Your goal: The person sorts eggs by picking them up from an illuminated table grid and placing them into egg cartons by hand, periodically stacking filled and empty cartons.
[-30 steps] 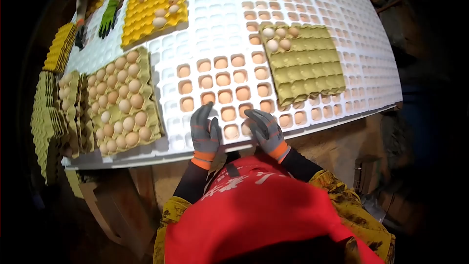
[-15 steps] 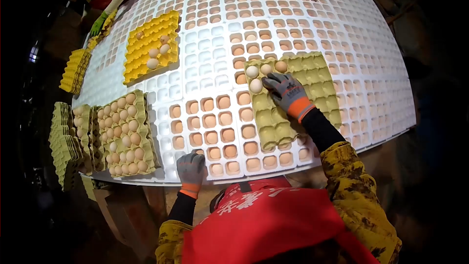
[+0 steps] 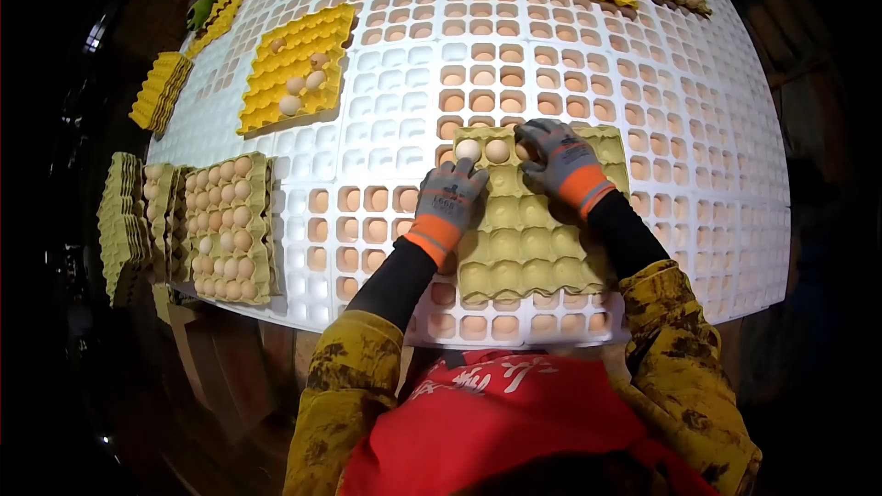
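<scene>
Evidently, eggs (image 3: 497,151) are being handled on the olive pulp tray (image 3: 514,243).
Right hand (image 3: 556,158) curls at its twelve o'clock edge, left hand (image 3: 448,195) at ten (clamped on an egg or not, I cannot tell); two eggs show plainly around eleven. The next grip calls for gentleness. Farther out, a yellow tray (image 3: 317,32) at ten o'clock holds five eggs; a mostly filled tray (image 3: 266,220) sits at nine.

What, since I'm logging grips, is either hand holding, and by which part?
It cannot be told: the left hand covers part of the olive tray, the right hand curls beside an egg, and their fingertips are partly hidden.
</scene>
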The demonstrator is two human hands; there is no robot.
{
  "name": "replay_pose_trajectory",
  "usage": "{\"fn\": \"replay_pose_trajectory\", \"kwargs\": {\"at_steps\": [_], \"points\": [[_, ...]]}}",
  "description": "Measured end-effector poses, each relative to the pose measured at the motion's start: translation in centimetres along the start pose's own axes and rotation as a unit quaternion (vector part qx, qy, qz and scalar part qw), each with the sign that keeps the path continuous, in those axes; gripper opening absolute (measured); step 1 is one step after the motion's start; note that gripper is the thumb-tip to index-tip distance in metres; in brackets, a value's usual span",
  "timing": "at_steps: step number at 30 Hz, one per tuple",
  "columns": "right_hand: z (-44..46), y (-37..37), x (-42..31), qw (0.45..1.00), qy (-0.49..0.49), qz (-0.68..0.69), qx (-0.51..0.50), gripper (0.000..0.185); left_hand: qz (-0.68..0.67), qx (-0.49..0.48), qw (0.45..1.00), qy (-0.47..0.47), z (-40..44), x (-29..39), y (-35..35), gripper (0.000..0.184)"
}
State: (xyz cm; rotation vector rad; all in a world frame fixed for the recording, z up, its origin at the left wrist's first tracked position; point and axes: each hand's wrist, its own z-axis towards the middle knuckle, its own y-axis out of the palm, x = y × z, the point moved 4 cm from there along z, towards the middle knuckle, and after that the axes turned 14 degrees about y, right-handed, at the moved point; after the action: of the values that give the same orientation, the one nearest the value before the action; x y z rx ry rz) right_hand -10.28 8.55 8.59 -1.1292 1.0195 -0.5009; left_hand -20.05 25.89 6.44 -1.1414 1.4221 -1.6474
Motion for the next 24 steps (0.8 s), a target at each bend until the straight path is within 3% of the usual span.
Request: {"fn": "replay_pose_trajectory", "kwargs": {"at_steps": [1,3,4,5,6,7,8,9,11,12,13,14,15,17,19,21,22,23,24], "points": [[0.2,1.0,-0.7,0.989,0.011,-0.136,-0.058,0.052,-0.034,0.022,0.999,-0.008,0.0,-0.4,0.0,0.040],[0.8,1.8,0.7,0.995,0.044,-0.046,-0.071,0.051,-0.101,0.065,0.993,-0.020,-0.6,-1.2,-0.1,0.037],[0.4,0.6,1.2,0.995,0.056,0.060,-0.048,0.050,-0.163,0.135,0.977,-0.008,-1.4,-1.5,-0.6,0.033],[-0.3,0.6,3.1,0.979,0.031,0.199,0.033,0.048,-0.303,0.165,0.937,-0.061,-1.8,-2.1,0.3,0.033],[-0.8,0.5,3.9,0.894,0.139,0.422,-0.053,0.047,-0.428,0.198,0.875,-0.114,-2.2,-2.9,1.8,0.033],[-1.7,0.1,4.5,0.736,0.252,0.624,-0.073,0.047,-0.534,0.235,0.794,-0.168,-3.0,-4.0,3.2,0.033],[-1.7,0.2,4.6,0.609,0.239,0.751,-0.090,0.050,-0.529,0.238,0.798,-0.165,-3.3,-4.5,4.3,0.037],[-1.8,0.0,4.4,0.540,0.188,0.811,-0.123,0.054,-0.590,0.218,0.750,-0.206,-3.5,-3.6,2.8,0.037],[-0.9,-0.1,3.4,0.500,0.123,0.838,-0.182,0.063,-0.594,0.254,0.726,-0.237,-3.5,-2.2,2.6,0.036],[0.1,1.3,3.9,0.551,0.143,0.803,-0.176,0.058,-0.492,0.306,0.797,-0.172,-3.1,-1.7,2.9,0.033],[0.8,0.5,3.3,0.688,0.204,0.668,-0.197,0.051,-0.245,0.278,0.925,-0.078,-2.7,-1.6,3.0,0.033],[2.7,1.1,2.8,0.852,0.076,0.499,-0.140,0.049,-0.256,0.225,0.937,-0.076,-2.5,-0.9,1.7,0.036],[3.9,1.6,2.0,0.951,-0.056,0.297,-0.058,0.047,-0.185,0.215,0.957,-0.054,-2.5,-0.4,1.8,0.041],[3.0,0.0,-2.7,0.998,-0.041,0.033,-0.028,0.050,-0.127,0.119,0.983,-0.062,-1.7,-0.2,1.7,0.041],[3.2,0.1,-5.4,0.979,-0.010,-0.162,-0.125,0.048,-0.092,0.062,0.989,-0.099,-0.1,-0.9,3.7,0.036],[4.5,5.8,-2.7,0.944,-0.007,-0.321,-0.077,0.035,-0.116,0.178,0.975,-0.058,-0.6,-1.4,4.1,0.031],[4.7,5.7,-3.1,0.932,0.000,-0.352,-0.089,0.031,-0.178,0.307,0.934,-0.042,-1.6,-1.7,3.5,0.031],[4.7,5.3,-3.9,0.918,0.010,-0.383,-0.101,0.027,-0.325,0.264,0.904,-0.089,-2.6,-1.7,0.7,0.035],[4.5,4.3,-4.6,0.920,0.012,-0.379,-0.096,0.024,-0.528,0.261,0.794,-0.150,-3.0,-2.8,0.7,0.035]]}}
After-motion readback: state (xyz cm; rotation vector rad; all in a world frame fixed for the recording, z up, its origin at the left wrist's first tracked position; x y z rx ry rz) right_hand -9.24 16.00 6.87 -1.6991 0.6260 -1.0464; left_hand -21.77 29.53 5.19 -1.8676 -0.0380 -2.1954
